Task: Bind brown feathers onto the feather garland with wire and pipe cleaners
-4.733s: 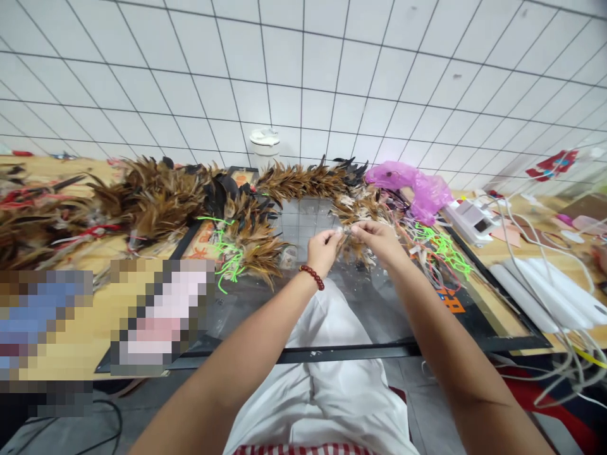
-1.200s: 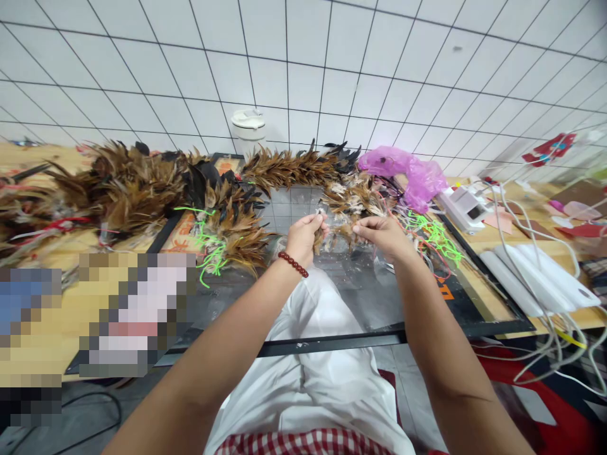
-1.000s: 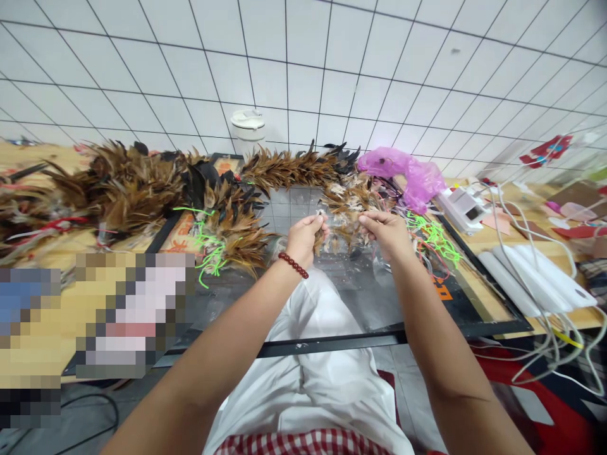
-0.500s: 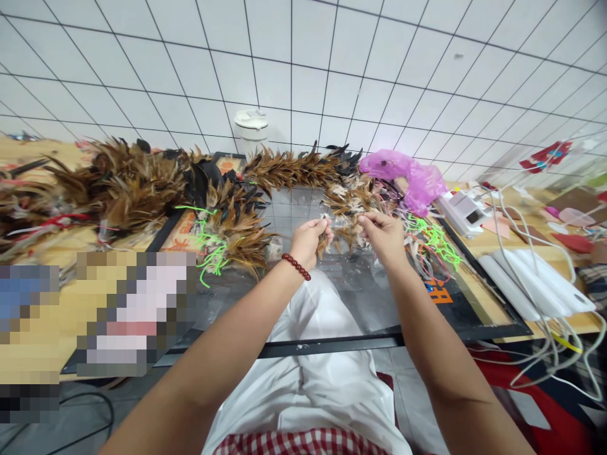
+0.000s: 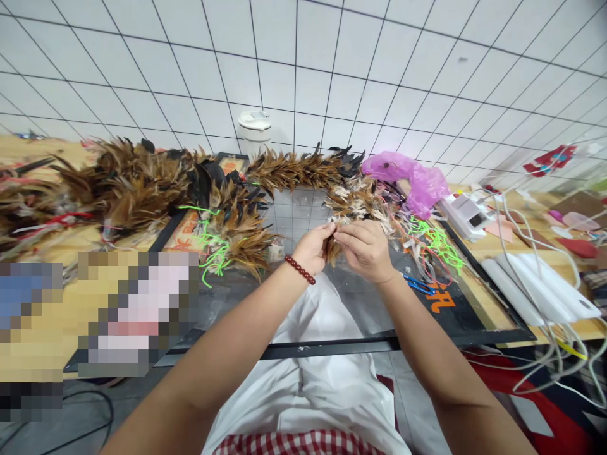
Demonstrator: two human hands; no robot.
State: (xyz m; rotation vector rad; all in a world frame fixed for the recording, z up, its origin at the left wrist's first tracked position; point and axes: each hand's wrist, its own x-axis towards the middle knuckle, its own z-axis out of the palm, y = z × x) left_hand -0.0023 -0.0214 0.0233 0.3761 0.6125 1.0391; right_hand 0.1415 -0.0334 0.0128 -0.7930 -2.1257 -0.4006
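Observation:
My left hand [image 5: 313, 246], with a red bead bracelet at the wrist, pinches a small bunch of brown feathers [image 5: 331, 251] above the glass sheet [image 5: 365, 309]. My right hand [image 5: 364, 248] meets it from the right, its fingers closed on the same bunch. A loose heap of brown and white feathers [image 5: 355, 201] lies just beyond both hands. Small blue scissors [image 5: 418, 285] lie on the glass to the right of my right wrist.
Large brown feather bundles [image 5: 137, 189] cover the left of the wooden table. Neon green cords [image 5: 439, 243], a pink plastic bag [image 5: 412, 180], a white lidded cup [image 5: 254, 129], a white device [image 5: 467, 213] with cables and white rolls [image 5: 535, 287] are about. A tiled wall stands behind.
My right hand has moved left to join my left hand on the feather bunch. The blue scissors, hidden under my right forearm before, now show on the glass.

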